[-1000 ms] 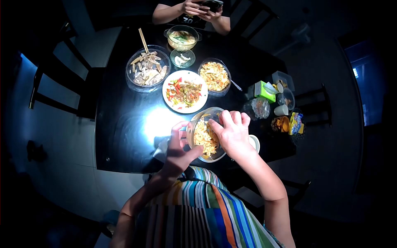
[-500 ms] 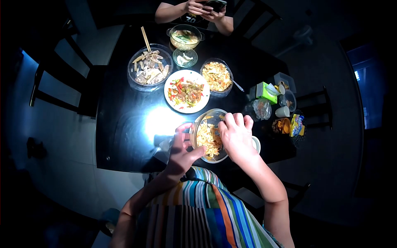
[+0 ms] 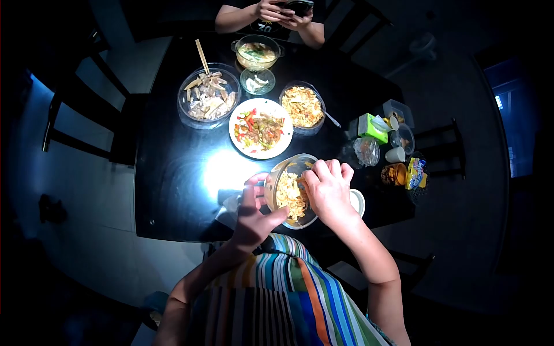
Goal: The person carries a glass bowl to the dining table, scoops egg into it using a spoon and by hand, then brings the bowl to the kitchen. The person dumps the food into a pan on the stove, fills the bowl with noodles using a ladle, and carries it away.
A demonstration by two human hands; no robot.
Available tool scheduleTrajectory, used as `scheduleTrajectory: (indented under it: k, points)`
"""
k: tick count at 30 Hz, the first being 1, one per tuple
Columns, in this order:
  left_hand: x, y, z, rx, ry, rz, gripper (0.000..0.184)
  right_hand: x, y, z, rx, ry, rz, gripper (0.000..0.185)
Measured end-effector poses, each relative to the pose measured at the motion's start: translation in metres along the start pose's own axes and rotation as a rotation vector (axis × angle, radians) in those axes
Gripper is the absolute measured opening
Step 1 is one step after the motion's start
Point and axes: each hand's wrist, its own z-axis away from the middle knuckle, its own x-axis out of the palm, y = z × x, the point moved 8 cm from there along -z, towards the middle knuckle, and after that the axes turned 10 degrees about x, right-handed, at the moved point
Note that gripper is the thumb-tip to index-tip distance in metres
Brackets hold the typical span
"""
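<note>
Since the earliest frame we record one clear movement: the right hand (image 3: 329, 190) has drawn toward the right side of the bowl (image 3: 270, 189), thumb and fingers now gathered where the thumb had reached further across. The bowl has kept its place relative to the plate (image 3: 239, 143).

We find a dark tabletop (image 3: 167, 196) carrying all vessels. Across it sits a person (image 3: 280, 27). Of the vessels, we note a basin (image 3: 182, 106) toward the far left and the plate nearer us.

The bowl is at the near edge, between both hands, mouth upward; whether it rests or is lifted we cannot tell. We observe the left hand (image 3: 252, 216) half open, cupped round the left wall, thumb at the near rim. The right is bent, fingertips bunched at the right rim; we cannot tell whether they pinch any food (image 3: 290, 199). A white dish (image 3: 360, 203) lies partly behind the right wrist.

We judge the step in hand to be working the food with the right fingers while the left steadies the bowl. In our view, the next move calls for a firm left hold and right fingertips kept within the rim.
</note>
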Motion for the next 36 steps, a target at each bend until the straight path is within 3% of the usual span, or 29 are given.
scheduleTrajectory:
  k: [6, 12, 16, 20, 28, 36]
  points:
    - [0.001, 0.001, 0.0, 0.018, -0.011, -0.029, 0.063, 0.003, -0.001, 0.001, -0.021, 0.004, -0.008, 0.016]
    - [0.0, 0.0, 0.001, 0.0, -0.025, 0.006, 0.062, -0.026, 0.023, 0.001, 0.121, 0.121, -0.334, 0.011]
    - [-0.002, -0.002, 0.001, 0.035, -0.032, 0.043, 0.064, -0.026, 0.037, 0.007, 0.16, 0.097, -0.316, 0.011]
    - [0.001, 0.0, 0.0, 0.051, -0.041, 0.04, 0.064, -0.024, 0.021, 0.009, 0.079, 0.056, -0.26, 0.023]
    - [0.006, 0.003, 0.004, 0.023, -0.061, -0.039, 0.064, -0.008, -0.004, 0.009, -0.054, -0.102, -0.12, 0.015]
    - [0.002, 0.002, 0.006, 0.051, -0.029, -0.064, 0.065, 0.006, -0.005, 0.008, -0.048, -0.09, -0.127, 0.014]
